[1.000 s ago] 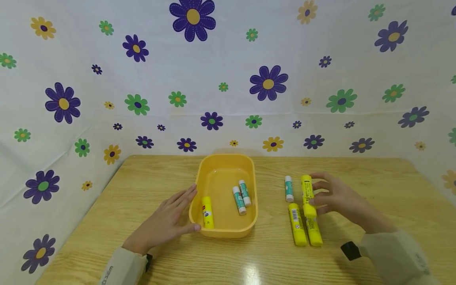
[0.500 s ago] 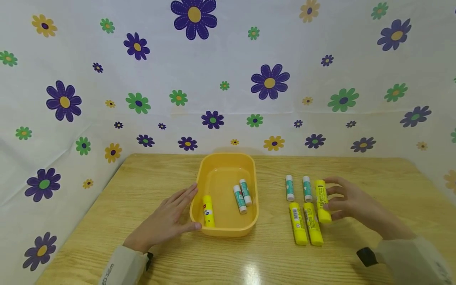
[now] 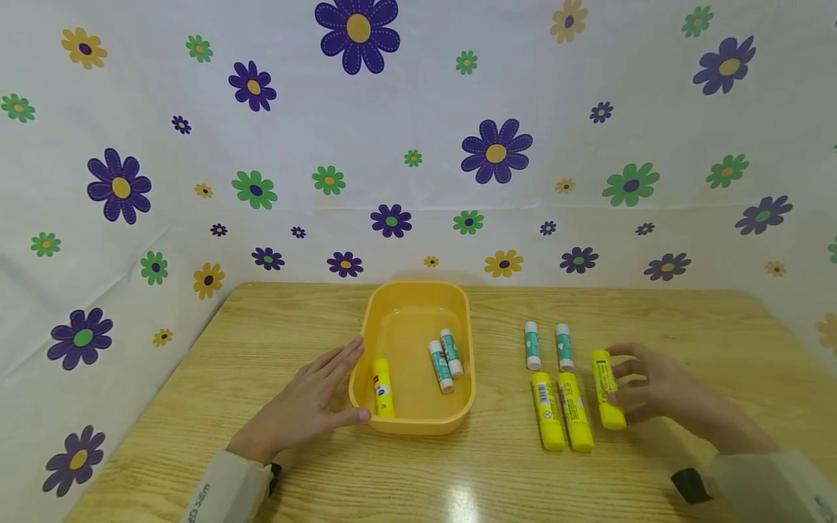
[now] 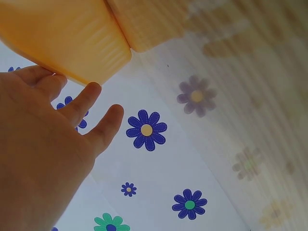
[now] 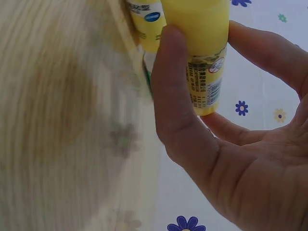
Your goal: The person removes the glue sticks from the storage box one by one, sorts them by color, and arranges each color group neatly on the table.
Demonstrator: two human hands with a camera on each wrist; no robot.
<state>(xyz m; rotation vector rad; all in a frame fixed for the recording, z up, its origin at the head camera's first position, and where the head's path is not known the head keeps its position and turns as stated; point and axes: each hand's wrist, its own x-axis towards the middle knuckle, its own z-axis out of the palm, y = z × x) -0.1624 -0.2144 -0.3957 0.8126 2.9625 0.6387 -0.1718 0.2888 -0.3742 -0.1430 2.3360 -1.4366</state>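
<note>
In the head view my right hand (image 3: 663,392) pinches a yellow glue stick (image 3: 608,392) between thumb and fingers, just right of two more yellow glue sticks (image 3: 548,412) lying side by side. The right wrist view shows the thumb across the held stick's barcoded label. My left hand (image 3: 304,407) rests its fairly straight fingers and thumb against the left side of an orange plastic tray (image 3: 418,425). Inside that tray are one yellow glue stick (image 3: 383,388) at the left and two small teal-and-white glue sticks (image 3: 440,367) at the right.
Two small teal-and-white glue sticks (image 3: 564,347) stand in a row behind the yellow pair on the wooden table (image 3: 510,479). A white cloth with printed flowers (image 3: 418,131) hangs behind the table and along its sides.
My right hand has carried the yellow glue stick to the right and nearer, from above the yellow pair to beside it. The second small teal stick came into sight. The left hand has stayed put.
</note>
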